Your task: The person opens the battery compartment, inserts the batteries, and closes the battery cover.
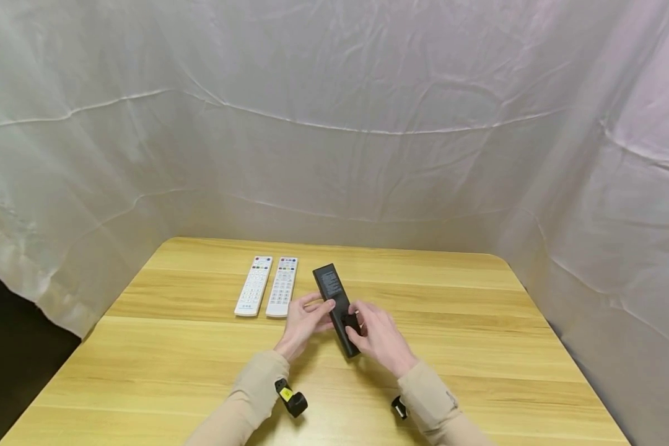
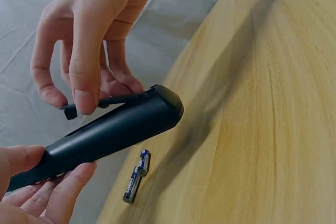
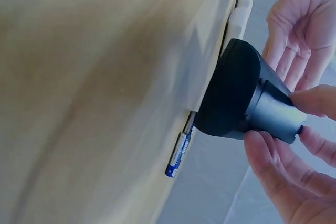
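Note:
A black remote control is raised off the table with its labelled back upward, its long body slanting between the hands. My left hand grips it by the sides, thumb on the back face. At its near end my right hand pinches the battery cover. In the left wrist view that cover is tilted up from the body, one end still meeting the remote's tip. Whatever lies inside the compartment is hidden. Two blue-and-silver batteries lie on the wooden table beyond the remote, blocked from sight in the head view.
Two white remote controls lie side by side, buttons up, left of the hands on the wooden table. Pale grey cloth hangs around the table's back and sides. Each wrist carries a small black camera mount.

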The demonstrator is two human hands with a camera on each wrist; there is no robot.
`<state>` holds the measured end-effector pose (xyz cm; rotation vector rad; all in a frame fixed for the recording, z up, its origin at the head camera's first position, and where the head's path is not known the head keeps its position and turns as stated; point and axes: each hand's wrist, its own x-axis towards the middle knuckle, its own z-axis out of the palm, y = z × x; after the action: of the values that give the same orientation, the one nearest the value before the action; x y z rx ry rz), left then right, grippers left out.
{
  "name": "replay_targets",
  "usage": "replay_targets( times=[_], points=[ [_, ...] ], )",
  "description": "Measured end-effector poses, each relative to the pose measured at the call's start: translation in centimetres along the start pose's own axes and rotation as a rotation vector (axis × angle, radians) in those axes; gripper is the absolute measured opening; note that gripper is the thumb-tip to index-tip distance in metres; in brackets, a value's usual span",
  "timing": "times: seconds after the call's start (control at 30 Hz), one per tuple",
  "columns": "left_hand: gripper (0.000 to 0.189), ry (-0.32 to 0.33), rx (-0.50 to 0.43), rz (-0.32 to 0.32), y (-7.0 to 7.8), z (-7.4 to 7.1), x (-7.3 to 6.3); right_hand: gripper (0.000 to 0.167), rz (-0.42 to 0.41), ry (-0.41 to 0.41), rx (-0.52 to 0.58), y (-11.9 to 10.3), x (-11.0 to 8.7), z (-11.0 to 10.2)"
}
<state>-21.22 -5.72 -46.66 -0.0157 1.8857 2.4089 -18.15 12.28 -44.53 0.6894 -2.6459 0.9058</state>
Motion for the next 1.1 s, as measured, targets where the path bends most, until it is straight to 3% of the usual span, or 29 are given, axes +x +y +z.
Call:
replay_targets(
  times=[0.5,0.73,1.1],
  points=[
    [0.046,0.035,-0.002,-0.004,0.0,-1.0,-0.2,0.028,0.144,0.075,0.322,1.2,-0.9,-0.1],
    [0.049,0.037,-0.001,-0.005,0.1,-1.6,-0.3,0.028,0.19,0.071,0.3,2.5,-1.4,-1.3],
    [0.05,0.065,0.029,-0.016,0.3,-2.6,-0.4,0.026,0.224,0.072,0.146,5.2,-1.7,-3.3]
  ],
)
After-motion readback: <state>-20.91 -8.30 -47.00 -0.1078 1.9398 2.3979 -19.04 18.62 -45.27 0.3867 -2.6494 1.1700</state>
